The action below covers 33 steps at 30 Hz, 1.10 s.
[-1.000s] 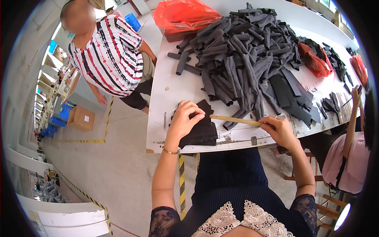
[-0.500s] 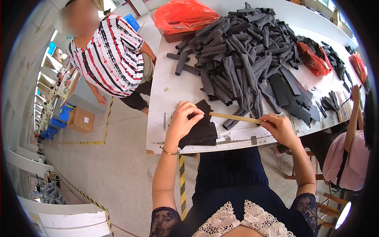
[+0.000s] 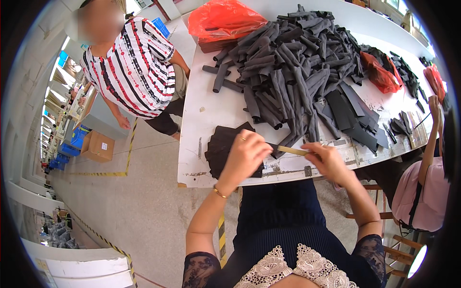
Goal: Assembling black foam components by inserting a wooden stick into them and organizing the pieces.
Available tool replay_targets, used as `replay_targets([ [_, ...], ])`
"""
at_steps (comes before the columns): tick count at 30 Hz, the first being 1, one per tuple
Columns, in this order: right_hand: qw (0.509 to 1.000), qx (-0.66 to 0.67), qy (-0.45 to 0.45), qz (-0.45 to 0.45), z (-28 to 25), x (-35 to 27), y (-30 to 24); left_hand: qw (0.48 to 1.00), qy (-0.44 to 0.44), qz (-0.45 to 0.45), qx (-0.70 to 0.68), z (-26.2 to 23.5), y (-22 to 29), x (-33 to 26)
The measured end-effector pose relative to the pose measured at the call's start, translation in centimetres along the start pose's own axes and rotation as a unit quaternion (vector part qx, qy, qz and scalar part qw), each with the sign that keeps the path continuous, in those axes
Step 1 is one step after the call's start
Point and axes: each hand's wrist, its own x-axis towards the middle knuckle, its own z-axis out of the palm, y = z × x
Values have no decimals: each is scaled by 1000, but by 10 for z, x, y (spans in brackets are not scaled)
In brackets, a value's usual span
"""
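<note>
My right hand (image 3: 329, 162) grips one end of a narrow, flat, tan stick (image 3: 292, 150), which points left across the near edge of the table. My left hand (image 3: 247, 157) is closed at the stick's other end, where a small dark bit shows beside the fingertips. It looks like a black sheet piece, but the hand hides most of it. Under and left of that hand lies a fanned stack of flat black pieces (image 3: 217, 151). Beyond both hands rises a large heap of rolled black tubes (image 3: 288, 67).
A red plastic bag (image 3: 225, 19) sits at the table's far left, another red bag (image 3: 382, 72) right of the heap. Flat dark strips (image 3: 353, 117) lie at the right. One person (image 3: 132, 69) stands at the left; another in pink (image 3: 422, 192) sits at the right.
My left hand has moved right, off the stack's upper edge to the stick's tip. Less of the stick shows, and my right hand has shifted slightly left.
</note>
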Motion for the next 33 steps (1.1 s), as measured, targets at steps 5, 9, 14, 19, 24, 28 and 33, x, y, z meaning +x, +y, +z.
replay_targets([
  [5, 993, 112, 36, -10, 42, 1, -16, 970, 191, 117, 93, 9, 45, -22],
  [9, 981, 190, 1, 33, 62, -2, -25, 714, 412, -188, -535, 32, 25, -34],
  [14, 989, 60, 132, -17, 105, -15, -33, 582, 280, -266, -716, 66, 35, -33],
  [19, 981, 21, 194, 15, 133, -29, -38, 518, 354, -388, -675, 58, 46, -18],
  [24, 988, -41, 146, 13, 132, -50, -40, 535, 399, -416, -618, 43, 45, -9],
  [28, 994, -52, 101, 2, 120, -72, -31, 583, 386, -420, -578, 21, 36, 4],
  [33, 998, -9, 45, 36, 82, -109, -24, 577, 315, -398, -640, 30, 26, 9],
])
